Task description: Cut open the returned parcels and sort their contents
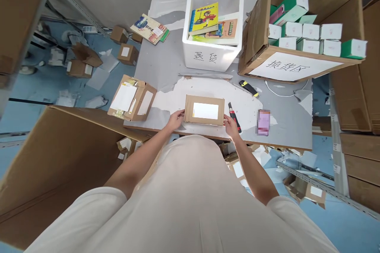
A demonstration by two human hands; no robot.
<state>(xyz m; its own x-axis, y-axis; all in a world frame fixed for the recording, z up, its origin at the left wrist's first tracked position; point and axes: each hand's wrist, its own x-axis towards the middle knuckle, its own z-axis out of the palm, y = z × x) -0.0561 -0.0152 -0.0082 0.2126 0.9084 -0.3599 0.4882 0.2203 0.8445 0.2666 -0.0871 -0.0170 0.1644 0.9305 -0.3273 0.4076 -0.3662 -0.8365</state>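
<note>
A flat brown cardboard box (189, 115) with a white label on top is at the front edge of the table, between my hands. My left hand (176, 120) grips its left end, fingers closed at the side. At its right end my right hand (230, 126) is closed on the lower corner; part of the fingers is hidden. Just beside that hand lies a red and black utility knife (234, 118) with its blade out. A second, yellow and black utility knife (249, 88) lies farther back.
A taped carton (135, 102) stands at the table's left edge. Behind are a white foam box (212, 56) holding books, a large carton (255, 39) of green-and-white boxes, and loose books (149, 28). A blurred pink phone-like object (263, 122) lies right. A big open carton (59, 158) stands left.
</note>
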